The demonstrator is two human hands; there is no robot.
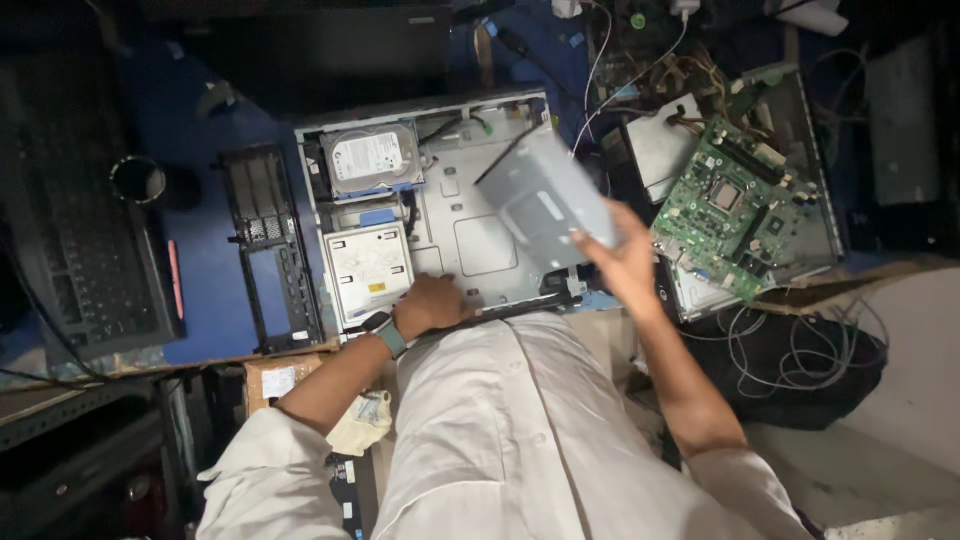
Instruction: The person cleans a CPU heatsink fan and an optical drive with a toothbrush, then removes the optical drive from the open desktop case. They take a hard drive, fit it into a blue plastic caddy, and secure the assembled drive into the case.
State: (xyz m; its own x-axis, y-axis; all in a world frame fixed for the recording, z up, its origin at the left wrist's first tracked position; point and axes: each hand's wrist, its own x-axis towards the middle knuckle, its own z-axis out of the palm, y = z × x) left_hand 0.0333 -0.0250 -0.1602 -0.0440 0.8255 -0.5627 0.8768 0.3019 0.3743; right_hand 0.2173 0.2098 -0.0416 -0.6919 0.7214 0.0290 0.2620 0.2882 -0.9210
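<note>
**Power supply held over the open case**

Head view: the right hand grips a grey power supply box, tilted above the open desktop chassis. The left hand rests curled on the chassis's near edge, steadying it. A step of handling the box over its bay seems under way; either way, it needs clearance from the hard drive.

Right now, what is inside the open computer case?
Inside the computer case: a hard drive and a pale optical drive. The grey metal box in the right hand hides part of the floor.
</note>
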